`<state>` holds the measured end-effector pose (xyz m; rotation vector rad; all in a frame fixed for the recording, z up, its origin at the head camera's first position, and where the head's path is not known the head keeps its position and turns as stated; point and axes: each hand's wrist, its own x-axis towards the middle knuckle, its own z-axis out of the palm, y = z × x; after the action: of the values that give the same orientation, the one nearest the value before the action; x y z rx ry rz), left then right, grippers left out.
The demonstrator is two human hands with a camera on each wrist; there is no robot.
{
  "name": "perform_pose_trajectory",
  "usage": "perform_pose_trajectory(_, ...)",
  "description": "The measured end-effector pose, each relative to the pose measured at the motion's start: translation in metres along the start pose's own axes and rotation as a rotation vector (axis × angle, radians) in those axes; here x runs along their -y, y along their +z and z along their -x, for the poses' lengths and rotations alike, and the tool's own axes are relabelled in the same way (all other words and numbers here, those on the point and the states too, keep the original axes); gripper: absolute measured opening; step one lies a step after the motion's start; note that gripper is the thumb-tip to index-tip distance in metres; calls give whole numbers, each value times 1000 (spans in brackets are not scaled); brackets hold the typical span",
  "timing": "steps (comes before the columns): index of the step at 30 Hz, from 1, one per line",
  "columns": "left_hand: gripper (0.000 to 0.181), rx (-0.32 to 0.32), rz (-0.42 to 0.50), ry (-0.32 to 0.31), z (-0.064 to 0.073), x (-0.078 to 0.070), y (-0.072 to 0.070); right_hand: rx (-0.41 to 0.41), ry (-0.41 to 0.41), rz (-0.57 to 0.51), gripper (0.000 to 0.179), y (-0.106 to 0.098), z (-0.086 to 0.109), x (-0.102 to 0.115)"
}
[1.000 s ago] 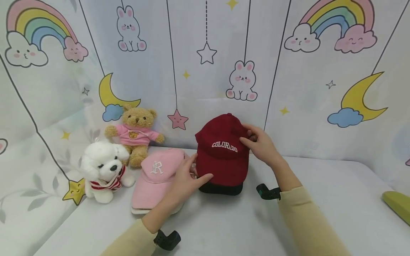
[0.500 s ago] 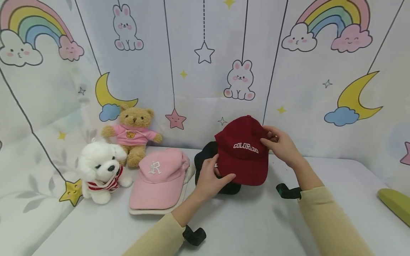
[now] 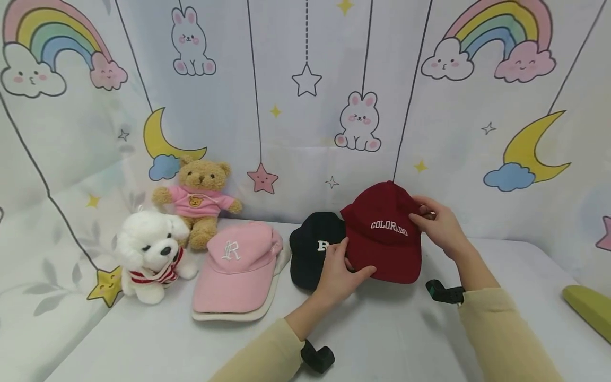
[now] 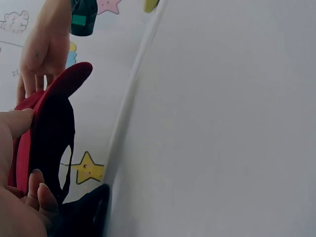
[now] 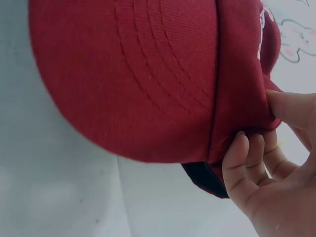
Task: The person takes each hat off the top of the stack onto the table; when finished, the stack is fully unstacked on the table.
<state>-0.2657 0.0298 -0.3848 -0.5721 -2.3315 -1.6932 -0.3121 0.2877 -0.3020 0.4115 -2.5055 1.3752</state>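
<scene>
Both hands hold a dark red baseball cap (image 3: 386,233) lettered COLORADO, its brim toward me. My left hand (image 3: 340,273) grips the brim's left edge, thumb on top and fingers beneath, as the left wrist view shows. My right hand (image 3: 441,225) pinches the right side of the crown; in the right wrist view the thumb and fingers (image 5: 237,163) squeeze the fabric. The cap appears held off the table in the left wrist view. Behind my left hand, a black cap (image 3: 307,265) with a white letter sits on the table, partly covered by the red one.
A pink cap (image 3: 234,286) lies over a cream cap (image 3: 281,265) on the white table (image 3: 157,345). Left of them sit a white plush dog (image 3: 148,249) and a teddy bear (image 3: 202,185) in pink. A green object (image 3: 587,307) is at the right edge. A patterned cloth hangs behind.
The red cap has moved right in both hands, from in front of the black cap to beside it. The black cap, mostly covered before, now shows its front.
</scene>
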Motion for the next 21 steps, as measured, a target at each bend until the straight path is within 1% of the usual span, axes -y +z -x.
perform_pose_trajectory(10, 87, 44, 4, -91, 2, 2, 18, -18, 36, 15, 49, -2, 10, -24)
perform_pose_trajectory(16, 88, 73, -27, -104, 4, 1, 25, 3, 59, 31, 50, -5, 16, -37)
perform_pose_trajectory(21, 89, 123, -49, -129, 10, -4, 30, 9, 72, 54, 49, -6, 21, -46)
